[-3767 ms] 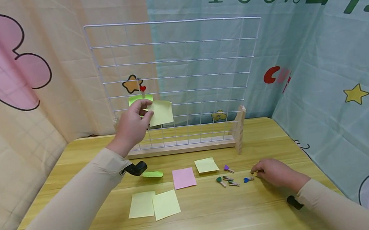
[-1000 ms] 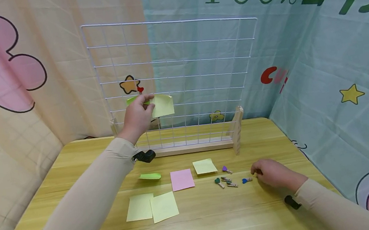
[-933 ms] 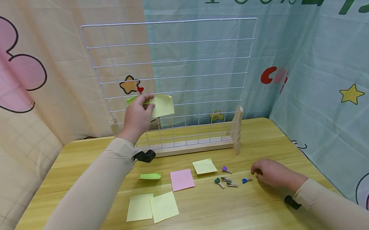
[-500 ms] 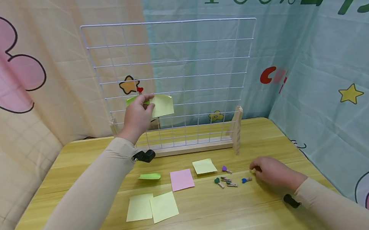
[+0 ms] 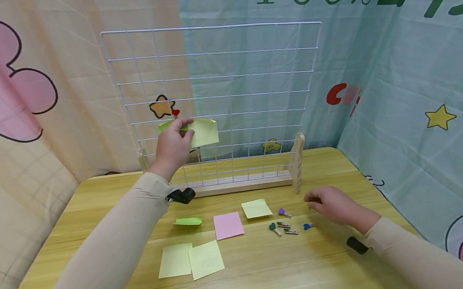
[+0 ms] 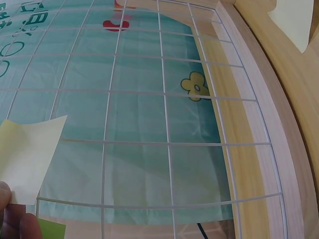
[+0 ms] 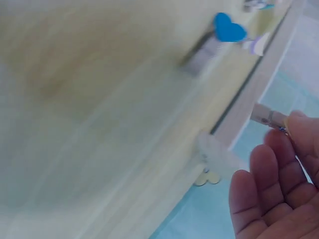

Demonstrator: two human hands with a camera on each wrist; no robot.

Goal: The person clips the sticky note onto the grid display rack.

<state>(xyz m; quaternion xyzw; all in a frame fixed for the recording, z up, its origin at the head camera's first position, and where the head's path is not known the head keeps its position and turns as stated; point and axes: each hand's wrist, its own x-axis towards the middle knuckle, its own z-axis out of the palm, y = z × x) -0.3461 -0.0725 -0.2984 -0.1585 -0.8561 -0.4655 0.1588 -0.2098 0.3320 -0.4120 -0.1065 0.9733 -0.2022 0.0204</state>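
Printed curtain [image 5: 231, 0] behind; wood-grain bench [image 5: 264, 270] below; wire rack [image 5: 241, 187] standing on it. Listed from my remote station: left hand [image 5: 173, 147], pinching a pale yellow note [image 5: 204, 132] by one edge before the rack; right hand [image 5: 333, 205], pinching a small wooden clip [image 7: 261, 114] above the bench. Note, I judge: light, limp, easily creased; take by an edge. Clip: light, stiff, probably sprung; take by one end.
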